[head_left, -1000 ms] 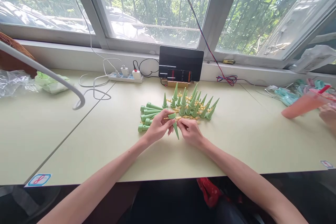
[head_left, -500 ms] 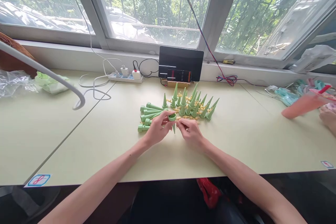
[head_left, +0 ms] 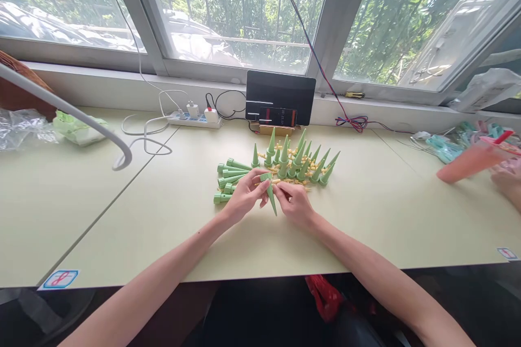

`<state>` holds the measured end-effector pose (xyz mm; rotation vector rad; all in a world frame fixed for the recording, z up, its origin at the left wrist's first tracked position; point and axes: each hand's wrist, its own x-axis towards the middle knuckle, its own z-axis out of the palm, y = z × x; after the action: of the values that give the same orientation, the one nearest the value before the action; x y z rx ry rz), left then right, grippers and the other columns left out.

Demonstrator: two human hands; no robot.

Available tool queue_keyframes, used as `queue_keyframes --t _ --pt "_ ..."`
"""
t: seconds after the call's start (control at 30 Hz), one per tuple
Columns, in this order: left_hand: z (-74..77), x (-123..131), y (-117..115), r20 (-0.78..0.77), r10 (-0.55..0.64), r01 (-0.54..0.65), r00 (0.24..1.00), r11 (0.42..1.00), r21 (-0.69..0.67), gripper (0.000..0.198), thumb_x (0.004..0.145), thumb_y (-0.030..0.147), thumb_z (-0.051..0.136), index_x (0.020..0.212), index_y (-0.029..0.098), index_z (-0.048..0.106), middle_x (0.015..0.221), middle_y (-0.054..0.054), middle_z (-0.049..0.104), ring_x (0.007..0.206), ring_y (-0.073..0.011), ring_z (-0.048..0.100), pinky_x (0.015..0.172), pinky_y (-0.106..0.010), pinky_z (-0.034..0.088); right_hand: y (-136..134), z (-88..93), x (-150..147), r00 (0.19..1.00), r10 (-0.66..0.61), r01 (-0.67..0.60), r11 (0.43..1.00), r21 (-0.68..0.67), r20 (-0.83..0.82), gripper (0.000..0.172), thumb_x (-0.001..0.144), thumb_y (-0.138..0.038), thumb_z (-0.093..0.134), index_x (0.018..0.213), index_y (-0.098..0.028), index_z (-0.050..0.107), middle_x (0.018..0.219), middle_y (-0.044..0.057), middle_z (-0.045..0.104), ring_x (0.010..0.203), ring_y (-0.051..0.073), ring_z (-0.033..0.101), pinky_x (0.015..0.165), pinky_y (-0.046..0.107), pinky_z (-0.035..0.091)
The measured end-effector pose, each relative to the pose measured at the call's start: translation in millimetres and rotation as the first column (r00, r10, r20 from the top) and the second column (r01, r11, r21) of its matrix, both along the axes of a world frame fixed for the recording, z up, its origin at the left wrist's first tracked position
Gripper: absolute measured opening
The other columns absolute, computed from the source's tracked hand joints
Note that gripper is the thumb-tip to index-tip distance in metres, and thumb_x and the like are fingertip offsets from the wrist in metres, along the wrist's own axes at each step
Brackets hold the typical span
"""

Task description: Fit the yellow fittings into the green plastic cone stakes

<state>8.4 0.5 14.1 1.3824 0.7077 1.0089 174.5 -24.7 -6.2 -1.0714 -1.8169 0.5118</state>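
Between the thumb and fingers of my left hand (head_left: 245,195) is a green plastic watering spike (head_left: 272,198), its wide cap end up and its point slanting down to the right. My right hand (head_left: 296,201) is closed in a pinch just right of the spike; what its fingertips hold, if anything, is hidden. Behind my hands, several more green spikes (head_left: 299,157) stand points up. Others (head_left: 234,173) lie on their sides to the left, caps facing left. Small yellow pieces (head_left: 321,165) are scattered among the standing ones.
A dark tablet (head_left: 280,89) with a phone (head_left: 278,116) before it leans near the window. Left of it sits a power strip (head_left: 195,121) with white cables. At right, another person's hand (head_left: 507,181) is beside a red drink cup (head_left: 468,162).
My left hand has turned the spike: its open cap faced me before, and now its side shows, with the tip swung right and nearer. My right hand has hardly moved.
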Motion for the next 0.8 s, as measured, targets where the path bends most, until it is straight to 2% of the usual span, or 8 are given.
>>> queue_keyframes --t 0.17,0.3,0.5,0.8 --pt "-1.7 1.0 3.1 0.046 -0.068 0.072 0.997 0.994 -0.081 0.041 0.088 0.043 0.062 0.120 0.018 0.055 0.074 0.000 0.052 0.054 -0.0084 0.050 0.048 -0.022 0.045 1.3 -2.1 0.3 0.999 -0.012 0.012 1.000 0.006 -0.037 0.036 0.095 -0.038 0.046 0.064 -0.020 0.041 0.056 -0.004 0.036 0.050 0.010 0.030 0.049 0.025 0.028" --pt "1.0 1.4 2.8 0.078 -0.083 0.091 0.994 0.989 -0.116 0.041 0.087 0.043 0.062 0.121 0.020 0.057 0.072 0.001 0.052 0.057 -0.0092 0.049 0.050 -0.023 0.045 1.0 -1.9 0.4 0.997 0.021 -0.024 0.999 -0.040 -0.073 0.033 0.093 -0.040 0.051 0.068 -0.019 0.045 0.056 -0.004 0.040 0.050 0.010 0.033 0.048 0.024 0.030" --pt "5.2 1.3 -0.8 0.067 -0.099 0.105 0.993 0.991 -0.087 0.041 0.088 0.042 0.061 0.124 0.022 0.055 0.068 0.002 0.052 0.058 -0.0099 0.049 0.055 -0.024 0.046 -0.7 -0.6 -0.1 0.996 0.037 -0.042 0.998 -0.057 -0.086 0.029 0.091 -0.037 0.054 0.070 -0.019 0.047 0.055 -0.003 0.047 0.048 0.009 0.035 0.047 0.023 0.031" --pt "2.7 0.2 1.2 0.031 -0.124 0.125 0.992 0.992 -0.012 0.040 0.087 0.041 0.062 0.123 0.023 0.058 0.081 -0.002 0.056 0.073 -0.0134 0.058 0.072 -0.029 0.053 -0.4 -0.8 0.2 0.999 0.027 -0.027 1.000 0.002 -0.022 0.022 0.087 -0.030 0.058 0.070 -0.019 0.050 0.052 -0.006 0.039 0.048 0.009 0.033 0.049 0.023 0.032"
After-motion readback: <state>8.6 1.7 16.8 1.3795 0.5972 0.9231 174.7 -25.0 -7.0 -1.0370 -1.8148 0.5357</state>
